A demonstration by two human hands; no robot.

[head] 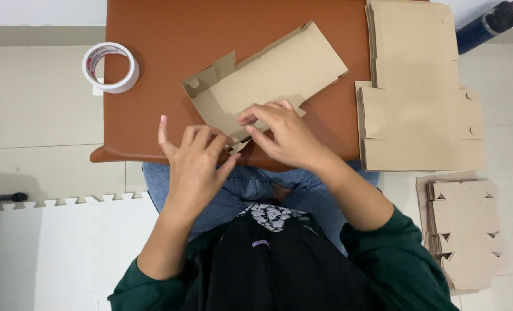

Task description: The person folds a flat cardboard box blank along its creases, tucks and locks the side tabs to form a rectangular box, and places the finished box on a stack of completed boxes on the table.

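Observation:
A flat brown cardboard box blank point(271, 78), partly folded with one side wall raised, lies on a brown leather-covered surface point(170, 34). My left hand point(194, 164) rests at the blank's near corner, fingers spread, its fingertips on a small flap. My right hand point(282, 133) presses on the near edge of the blank, with thumb and fingers pinching the folded flap. Both forearms wear dark green sleeves.
A roll of white tape point(110, 67) lies at the surface's left edge. A stack of flat cardboard blanks point(418, 86) sits at the right, another stack point(467, 230) on the floor below it. A blue cylinder point(481, 27) lies top right. White foam mats point(66, 247) cover the floor.

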